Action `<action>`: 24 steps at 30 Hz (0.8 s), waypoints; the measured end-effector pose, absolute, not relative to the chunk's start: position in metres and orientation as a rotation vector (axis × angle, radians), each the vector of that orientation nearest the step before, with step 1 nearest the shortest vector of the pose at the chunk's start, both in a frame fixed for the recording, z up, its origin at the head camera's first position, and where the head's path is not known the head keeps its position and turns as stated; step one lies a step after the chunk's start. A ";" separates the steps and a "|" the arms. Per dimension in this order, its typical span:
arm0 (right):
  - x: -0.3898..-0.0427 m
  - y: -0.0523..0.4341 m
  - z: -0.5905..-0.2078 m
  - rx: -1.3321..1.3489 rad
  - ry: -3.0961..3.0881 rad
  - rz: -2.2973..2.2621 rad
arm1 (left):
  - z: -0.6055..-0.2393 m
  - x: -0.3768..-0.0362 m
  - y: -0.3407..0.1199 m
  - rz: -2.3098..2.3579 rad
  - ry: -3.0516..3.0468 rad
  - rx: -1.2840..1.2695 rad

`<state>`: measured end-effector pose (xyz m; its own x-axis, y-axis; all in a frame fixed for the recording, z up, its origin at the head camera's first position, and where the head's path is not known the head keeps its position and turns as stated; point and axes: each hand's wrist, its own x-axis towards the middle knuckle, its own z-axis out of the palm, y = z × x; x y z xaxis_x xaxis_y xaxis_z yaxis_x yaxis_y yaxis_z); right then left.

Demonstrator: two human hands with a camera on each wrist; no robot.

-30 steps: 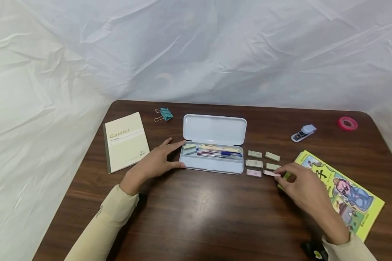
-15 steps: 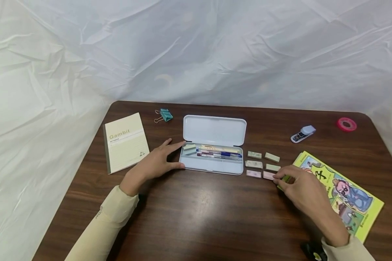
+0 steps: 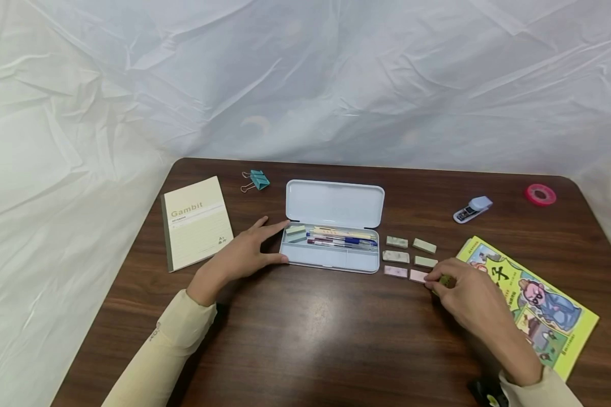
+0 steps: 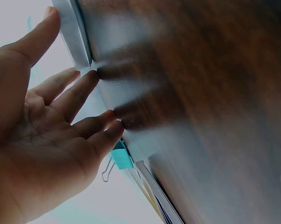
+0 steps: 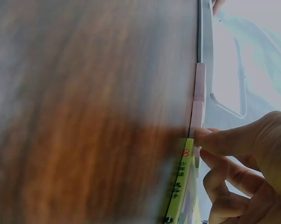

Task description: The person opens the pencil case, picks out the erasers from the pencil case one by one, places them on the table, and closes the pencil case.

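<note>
The right hand (image 3: 470, 297) has its fingers (image 5: 220, 140) bent onto the end of a small flat pink rectangular eraser (image 3: 417, 275), which lies on the dark brown wooden surface (image 3: 310, 333) just beside a second pink eraser (image 3: 395, 271); whether they pinch it or only press it is hard to say. The left hand (image 3: 239, 254) rests with relaxed, outstretched fingers against the left end of the open pale blue plastic pencil case (image 3: 331, 257). A yellow-green illustrated book (image 3: 539, 305) lies under the right hand.
</note>
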<state>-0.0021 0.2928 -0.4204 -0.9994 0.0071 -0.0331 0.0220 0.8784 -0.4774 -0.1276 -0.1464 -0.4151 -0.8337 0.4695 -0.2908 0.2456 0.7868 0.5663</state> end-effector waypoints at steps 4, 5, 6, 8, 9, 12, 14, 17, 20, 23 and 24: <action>-0.004 0.291 -0.418 -0.012 2.986 -0.774 | -0.415 -0.128 -0.147 0.729 2.560 0.543; -0.004 0.291 -0.418 -0.019 2.978 -0.783 | -0.415 -0.128 -0.147 0.730 2.560 0.543; -0.004 0.290 -0.417 -0.024 2.972 -0.790 | -0.415 -0.127 -0.147 0.730 2.560 0.546; -0.005 0.289 -0.415 -0.041 2.967 -0.805 | -0.414 -0.127 -0.147 0.730 2.559 0.547; -0.005 0.288 -0.413 -0.045 2.969 -0.817 | -0.414 -0.127 -0.147 0.730 2.558 0.549; -0.008 0.281 -0.409 -0.060 2.994 -0.858 | -0.415 -0.127 -0.147 0.731 2.560 0.552; -0.011 0.275 -0.407 -0.069 3.005 -0.894 | -0.415 -0.127 -0.147 0.734 2.559 0.550; -0.019 0.262 -0.402 -0.085 2.995 -0.943 | -0.416 -0.127 -0.148 0.736 2.558 0.544; -0.031 0.247 -0.399 -0.129 2.959 -1.001 | -0.415 -0.127 -0.148 0.737 2.556 0.545; -0.044 0.233 -0.398 -0.197 2.898 -1.068 | -0.414 -0.127 -0.147 0.745 2.551 0.549; -0.048 0.229 -0.398 -0.221 2.879 -1.095 | -0.414 -0.127 -0.146 0.747 2.549 0.550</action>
<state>-0.0480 0.2286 -0.3984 -0.9883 -0.1523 0.0011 -0.1146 0.7383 -0.6647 -0.1268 -0.1463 -0.4140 -0.8309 0.4785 -0.2840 0.2497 0.7767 0.5783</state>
